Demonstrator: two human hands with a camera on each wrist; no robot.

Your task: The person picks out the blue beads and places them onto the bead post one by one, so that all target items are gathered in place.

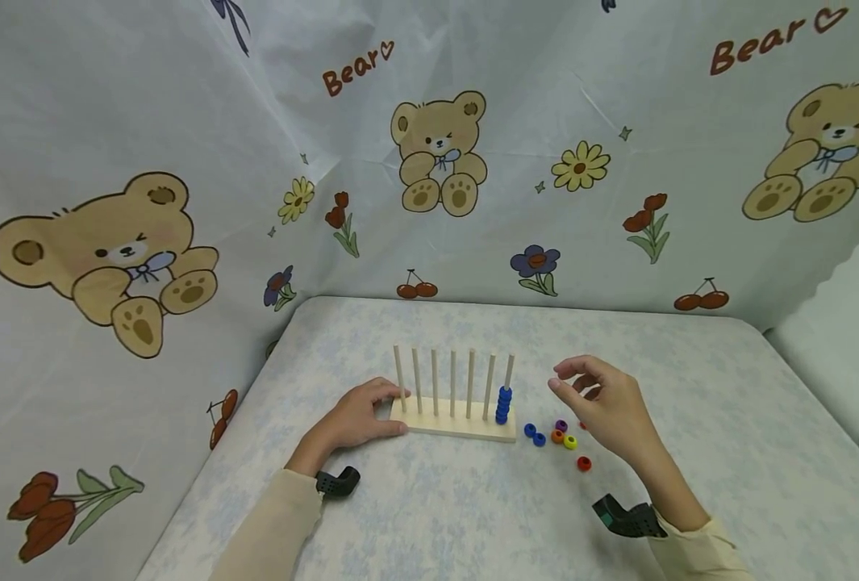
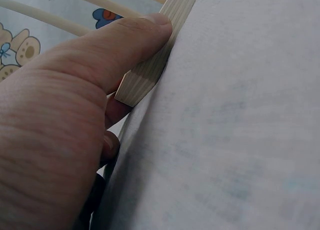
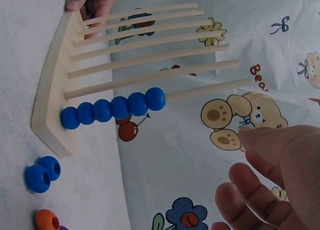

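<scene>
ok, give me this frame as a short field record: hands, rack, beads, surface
left hand: rests on the left end of the wooden rack, thumb pressed along the base edge
right hand: raised above the loose beads, fingers loosely curled, holding nothing visible
wooden rack: upright on the table, seven pegs
blue beads on peg: six, stacked on the rightmost peg; other pegs bare
loose beads: two blue, plus orange, purple, yellow and red, on the table right of the rack
table: pale patterned cloth
backdrop: bear-print sheet
</scene>
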